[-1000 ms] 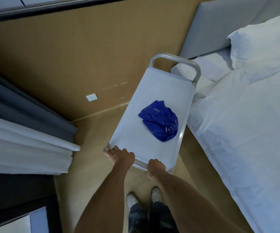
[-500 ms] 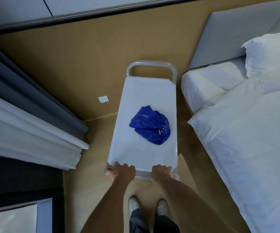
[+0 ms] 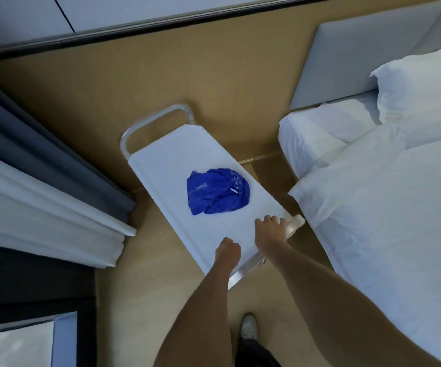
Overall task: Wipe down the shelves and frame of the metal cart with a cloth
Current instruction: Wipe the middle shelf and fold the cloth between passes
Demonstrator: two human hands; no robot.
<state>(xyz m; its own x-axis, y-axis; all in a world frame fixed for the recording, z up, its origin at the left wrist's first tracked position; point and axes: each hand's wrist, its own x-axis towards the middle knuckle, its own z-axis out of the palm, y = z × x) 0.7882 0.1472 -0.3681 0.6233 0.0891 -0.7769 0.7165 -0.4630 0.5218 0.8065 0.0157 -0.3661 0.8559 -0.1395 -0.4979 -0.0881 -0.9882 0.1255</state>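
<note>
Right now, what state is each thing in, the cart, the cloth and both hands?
Metal cart: upright, angled toward the bed.
Blue cloth: crumpled, lying untouched on the cart's top shelf.
Left hand: curled at the near edge.
Right hand: fingers resting on the near corner.

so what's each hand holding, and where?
Both hands grip the cart by its near-end handle bar: left hand mid-bar, right hand toward the bed-side corner. The cloth lies unheld.

Both bare forearms extend forward and downward from the lower frame edge. The left hand (image 3: 227, 249) is curled into a fist, knuckles uppermost; whether it grips anything is not discernible. The right hand (image 3: 269, 229), just beside and slightly ahead of it, has fingers bent downward at the knuckles, its grasp equally unclear.
</note>
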